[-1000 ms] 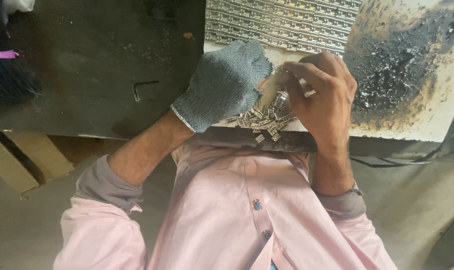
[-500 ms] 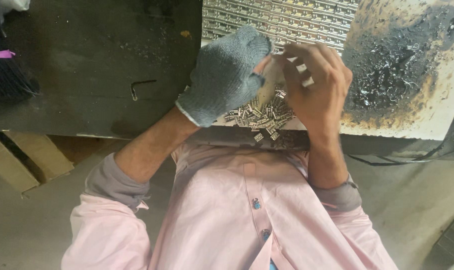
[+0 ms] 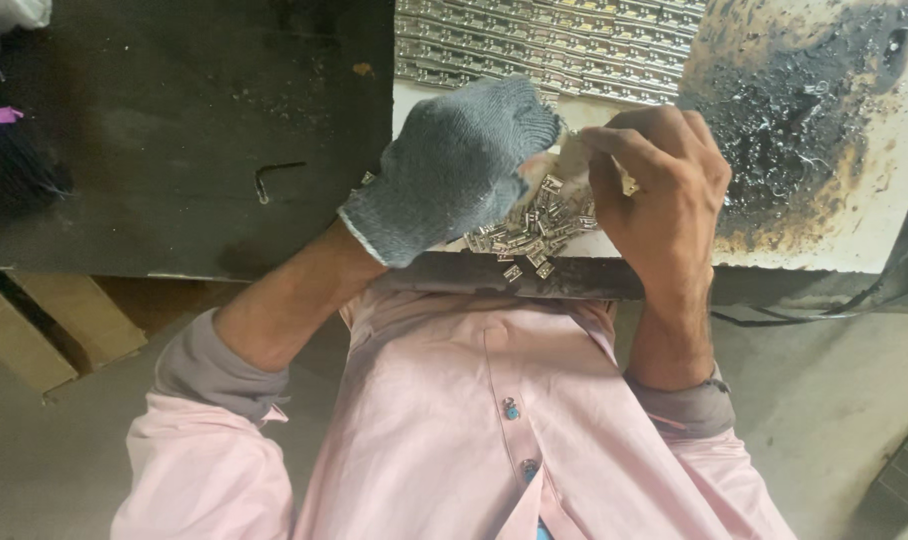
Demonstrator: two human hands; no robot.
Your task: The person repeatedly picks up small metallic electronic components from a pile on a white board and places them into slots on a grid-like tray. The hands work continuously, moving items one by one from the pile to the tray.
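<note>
White board (image 3: pixel 824 240) edge: metal clips (image 3: pixel 534 225) heaped beneath gloved left hand (image 3: pixel 454 165); bare right hand (image 3: pixel 664 185) curled, grip unclear.

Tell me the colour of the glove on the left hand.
Grey-blue knit glove, with a paler cuff; the head view shows it clearly.

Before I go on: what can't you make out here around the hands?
Head view only:
- What the gloved left hand grips: hidden by the glove.
- Pale piece at the bare right hand: mostly covered by fingers.
- Metal clips: too small to count.
- Rows of clips: cut off by the top edge.
</note>
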